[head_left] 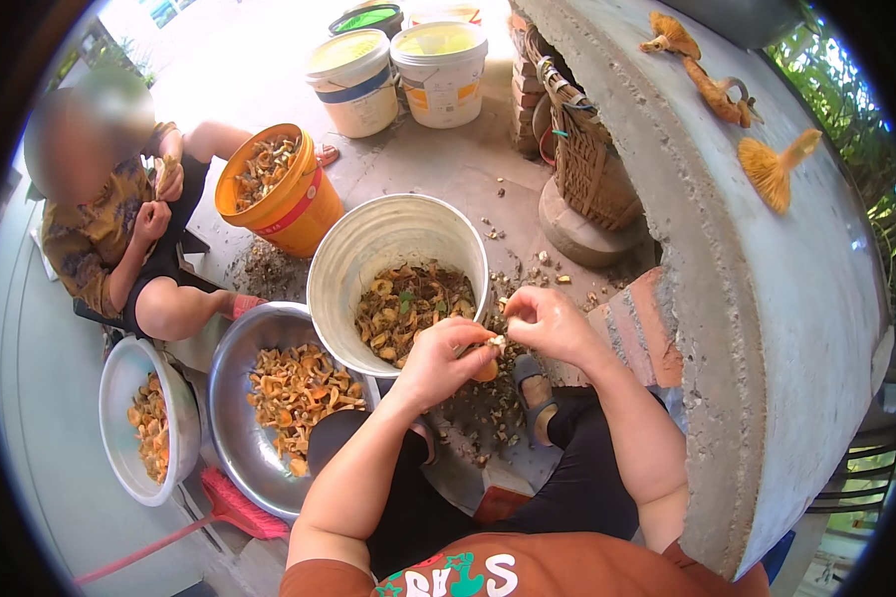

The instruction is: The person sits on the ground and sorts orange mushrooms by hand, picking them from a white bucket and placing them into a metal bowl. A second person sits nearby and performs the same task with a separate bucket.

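Observation:
My left hand [448, 357] grips a mushroom with an orange cap [485, 371] and a pale stem end that sticks out past my fingertips. Just to its right, my right hand [551, 324] is curled, thumb near the forefinger. A pale scrap [502, 304] shows by its fingertips; I cannot tell whether it is held. Both hands are over the near right rim of a deep white bucket [396, 213], which holds mushrooms [388, 321] mixed with dark debris and leaves. To the left, a wide steel basin [231, 425] contains trimmed orange mushrooms [302, 392].
Left, a seated person [112, 231] handles a mushroom beside an orange bucket [291, 205] of mushrooms. A white basin [183, 425] and pink broom [246, 507] lie nearer. Right, a concrete slab [806, 321] bears several mushrooms [776, 168] above a wicker basket [590, 172]. Lidded buckets [440, 89] stand behind.

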A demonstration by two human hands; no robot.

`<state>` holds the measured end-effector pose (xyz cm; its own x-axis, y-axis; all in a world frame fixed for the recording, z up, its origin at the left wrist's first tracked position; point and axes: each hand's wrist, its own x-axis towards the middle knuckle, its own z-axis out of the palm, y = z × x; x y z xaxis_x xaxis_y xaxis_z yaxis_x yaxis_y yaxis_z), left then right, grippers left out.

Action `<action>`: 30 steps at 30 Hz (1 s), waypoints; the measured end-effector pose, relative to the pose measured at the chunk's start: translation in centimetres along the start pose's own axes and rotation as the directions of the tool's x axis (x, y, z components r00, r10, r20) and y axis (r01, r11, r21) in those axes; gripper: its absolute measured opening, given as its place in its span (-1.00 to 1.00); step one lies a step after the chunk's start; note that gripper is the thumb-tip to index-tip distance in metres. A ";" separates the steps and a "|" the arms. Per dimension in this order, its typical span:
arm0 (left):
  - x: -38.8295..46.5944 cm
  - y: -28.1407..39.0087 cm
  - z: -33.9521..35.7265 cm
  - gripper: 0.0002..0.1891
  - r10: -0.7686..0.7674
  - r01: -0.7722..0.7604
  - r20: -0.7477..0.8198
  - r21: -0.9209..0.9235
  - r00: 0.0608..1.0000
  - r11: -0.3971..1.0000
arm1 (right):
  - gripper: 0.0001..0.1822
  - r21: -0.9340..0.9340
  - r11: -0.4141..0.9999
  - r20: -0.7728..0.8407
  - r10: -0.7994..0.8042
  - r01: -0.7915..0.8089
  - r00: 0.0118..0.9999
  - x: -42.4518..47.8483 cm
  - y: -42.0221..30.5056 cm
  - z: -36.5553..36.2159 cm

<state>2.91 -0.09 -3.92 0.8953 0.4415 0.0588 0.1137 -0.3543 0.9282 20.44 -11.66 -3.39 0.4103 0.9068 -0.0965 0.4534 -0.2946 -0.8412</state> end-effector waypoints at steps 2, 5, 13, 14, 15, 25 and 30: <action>0.4 0.2 -0.2 -0.80 -0.334 0.320 0.082 -0.565 0.939 0.760 | -0.74 -0.234 0.965 -0.186 -0.162 0.116 0.969 0.0 1.4 0.3; 0.5 -0.5 -1.7 -0.79 -0.442 0.365 0.270 -0.920 0.855 0.143 | -0.71 -0.190 0.981 -0.192 -0.078 0.041 0.978 -0.2 -0.7 0.0; 0.5 -1.9 -1.2 -0.79 -0.455 0.318 0.218 -0.935 0.864 0.157 | -0.72 -0.056 0.980 -0.179 -0.197 0.190 0.964 -0.9 -3.9 1.1; 0.5 -1.9 -1.1 -0.78 -0.436 0.321 0.213 -0.927 0.874 0.192 | -0.73 -0.099 0.977 -0.166 -0.204 0.190 0.965 -1.0 -3.8 1.4; 0.5 -1.9 -1.1 -0.79 -0.448 0.324 0.216 -0.929 0.867 0.180 | -0.73 -0.141 0.971 -0.152 -0.211 0.190 0.966 -0.9 -3.6 1.6; 0.5 -2.2 -0.7 -0.77 -0.434 0.400 0.290 -0.897 0.853 0.187 | -0.70 -0.088 0.975 -0.207 -0.219 0.205 0.953 -1.0 -4.4 1.6; 0.4 -1.7 -0.6 -0.79 -0.429 0.433 0.338 -0.890 0.837 0.144 | -0.65 -0.024 0.982 -0.299 -0.186 0.188 0.936 -0.3 -2.7 0.8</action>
<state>2.87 1.19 -5.30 0.8467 0.2428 -0.4734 0.0211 0.8737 0.4860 18.46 -10.89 -1.49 0.5360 0.8135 0.2257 0.5410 -0.1258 -0.8316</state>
